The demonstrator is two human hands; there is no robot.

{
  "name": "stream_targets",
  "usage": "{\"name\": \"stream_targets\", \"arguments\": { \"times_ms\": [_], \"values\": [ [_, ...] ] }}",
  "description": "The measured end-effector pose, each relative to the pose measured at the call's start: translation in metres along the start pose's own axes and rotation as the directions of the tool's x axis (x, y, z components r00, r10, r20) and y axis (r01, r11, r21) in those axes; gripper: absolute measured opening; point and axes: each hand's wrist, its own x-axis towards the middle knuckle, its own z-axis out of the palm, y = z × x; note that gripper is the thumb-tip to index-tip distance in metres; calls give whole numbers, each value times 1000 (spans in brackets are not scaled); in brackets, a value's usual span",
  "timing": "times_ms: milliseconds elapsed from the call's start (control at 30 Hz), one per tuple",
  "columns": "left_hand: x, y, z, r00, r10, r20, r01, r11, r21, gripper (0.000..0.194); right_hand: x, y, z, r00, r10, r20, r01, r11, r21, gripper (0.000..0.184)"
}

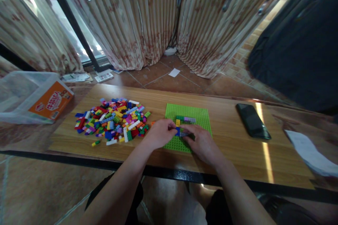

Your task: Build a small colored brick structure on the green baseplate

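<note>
A green baseplate (202, 111) lies on the wooden table in front of me. On it sit a dark green brick (180, 118), a pale purple brick (189, 119) and a yellow brick (177, 123). My left hand (160, 133) reaches over the plate's left edge, its thumb and fingertips pinched at a blue brick (177, 131) just below the yellow one. From the right comes my right hand (202, 143), thumb and index finger closing around a pale greyish-purple brick (183, 134) beside the blue one. Fingers partly cover both bricks, so whether they are pressed onto the plate cannot be seen.
Left of the plate spreads a pile of loose coloured bricks (113, 119). A clear plastic bin (23, 95) with an orange label stands at the far left. On the right are a black phone (252, 121) and white paper (313, 153). Curtains (158, 24) hang behind.
</note>
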Motion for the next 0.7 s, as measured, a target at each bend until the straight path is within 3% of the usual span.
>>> {"name": "stream_targets", "arguments": {
  "times_ms": [233,700],
  "values": [
    [0,11,8,988,-140,-72,149,979,141,18,3,1,0,1000,10,0,-10,999,46,34],
    [5,17,9,976,-201,-82,214,951,221,24,9,1,-2,999,36,24,-38,995,87,35]
  ]
}}
